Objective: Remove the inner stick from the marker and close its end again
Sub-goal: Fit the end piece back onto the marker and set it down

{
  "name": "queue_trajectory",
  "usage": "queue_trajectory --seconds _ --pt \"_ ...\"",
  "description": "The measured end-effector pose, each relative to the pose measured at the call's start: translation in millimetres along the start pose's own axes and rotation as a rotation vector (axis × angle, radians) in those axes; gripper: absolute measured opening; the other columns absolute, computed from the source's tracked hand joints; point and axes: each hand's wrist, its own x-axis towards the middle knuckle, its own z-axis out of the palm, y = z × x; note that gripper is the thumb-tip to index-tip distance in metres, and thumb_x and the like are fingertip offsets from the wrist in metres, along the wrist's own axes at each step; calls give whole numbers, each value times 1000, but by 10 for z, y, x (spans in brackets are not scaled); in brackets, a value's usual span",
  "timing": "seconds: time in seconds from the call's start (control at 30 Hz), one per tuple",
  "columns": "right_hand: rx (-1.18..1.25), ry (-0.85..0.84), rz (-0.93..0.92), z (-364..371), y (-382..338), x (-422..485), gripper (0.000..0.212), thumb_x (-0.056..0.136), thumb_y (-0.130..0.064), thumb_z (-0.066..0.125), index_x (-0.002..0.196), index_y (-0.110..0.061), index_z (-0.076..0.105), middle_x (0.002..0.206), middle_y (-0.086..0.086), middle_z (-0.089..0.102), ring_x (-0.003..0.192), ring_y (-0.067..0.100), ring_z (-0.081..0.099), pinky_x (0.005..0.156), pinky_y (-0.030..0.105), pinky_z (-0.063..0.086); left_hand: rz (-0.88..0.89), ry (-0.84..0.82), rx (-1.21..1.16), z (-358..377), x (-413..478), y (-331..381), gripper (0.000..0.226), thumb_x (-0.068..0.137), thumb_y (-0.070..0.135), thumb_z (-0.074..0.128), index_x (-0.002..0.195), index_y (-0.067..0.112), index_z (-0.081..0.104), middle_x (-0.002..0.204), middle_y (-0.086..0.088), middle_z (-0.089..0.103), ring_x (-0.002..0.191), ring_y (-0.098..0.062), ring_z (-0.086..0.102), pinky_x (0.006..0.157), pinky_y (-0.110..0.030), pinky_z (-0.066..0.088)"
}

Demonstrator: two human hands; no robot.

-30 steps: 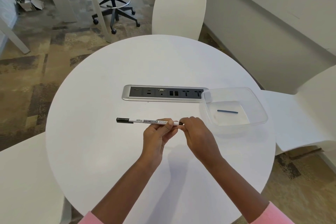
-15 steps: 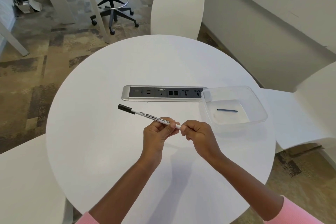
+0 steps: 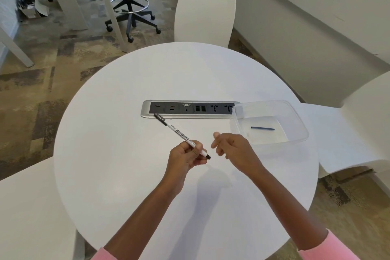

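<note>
Marker (image 3: 181, 134) clamped near its rear end in closed left-hand grip (image 3: 185, 157), above tabletop (image 3: 118, 175); long axis slanted from capped tip at far left, by power strip (image 3: 190, 109), down to dark end plug beside the knuckles. Right-hand grip (image 3: 230, 146) just right of that plug, apart, fingers loosely curled, holding nothing visible. Inner stick (image 3: 262, 128) lying farther right in clear tray (image 3: 299, 133).

round white table (image 3: 130, 175), inset socket strip (image 3: 190, 109), white chairs (image 3: 204, 15)
</note>
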Motion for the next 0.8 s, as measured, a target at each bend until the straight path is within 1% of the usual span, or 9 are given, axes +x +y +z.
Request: queue_trajectory --seconds 0.07,0.17,0.3,0.4,0.5,0.57,0.63,0.73,0.8 --pt "-32 -10 -31 69 53 9 28 91 -31 49 72 -19 65 62 -7 59 62 8 56 59 20 40 -20 -37 127 -47 -11 -28 18 91 9 51 76 11 61 60 3 62 58 -12 60 56 -19 52" --pt "-20 -54 -25 188 83 33 23 89 -28 55 80 -12 69 65 -10 62 66 7 57 62 18 41 -58 -99 245 -80 -22 -86 25 95 11 44 78 13 62 63 0 52 52 -7 52 52 -19 48" --pt "65 -123 28 327 120 70 24 87 -23 58 64 -19 63 44 -15 54 49 -1 48 54 11 37 -112 -172 254 -110 -52 -162 42 96 12 42 61 24 62 65 -3 46 49 -7 46 50 -18 44" --pt "187 -119 91 399 158 90 24 85 -16 60 62 -9 60 53 -2 53 46 3 47 53 11 40 -143 -148 246 -148 -42 -236 40 95 14 44 63 22 66 63 -1 48 49 -7 47 49 -17 44" --pt "189 -62 134 449 201 130 19 85 -14 60 69 -3 62 67 13 58 59 18 51 63 26 45 -149 -58 393 -202 22 -325 27 95 16 45 83 6 67 66 1 56 52 -6 52 52 -15 45" --pt "118 3 161 480 250 183 17 85 -13 60 78 1 65 72 12 62 64 21 54 69 33 49 -93 59 593 -259 60 -399 23 95 16 45 90 7 65 76 -1 61 62 -9 56 59 -15 45" --pt "40 58 183 515 310 241 17 84 -13 60 87 3 64 69 9 60 60 18 55 75 36 51 20 150 818 -337 74 -476 19 94 16 47 97 10 64 94 -3 62 82 -15 59 71 -22 44" --pt "-86 103 200 594 391 299 23 83 -16 62 100 -1 60 78 10 62 68 22 59 74 31 47 152 185 1111 -450 103 -583 24 93 19 48 115 11 57 119 -9 56 113 -23 50 92 -32 42" --pt "-151 119 219 659 445 332 25 83 -15 60 105 -2 58 86 16 64 80 29 63 70 26 42 176 181 1299 -515 144 -638 34 94 23 45 127 13 47 134 -9 47 128 -23 38 102 -32 35"
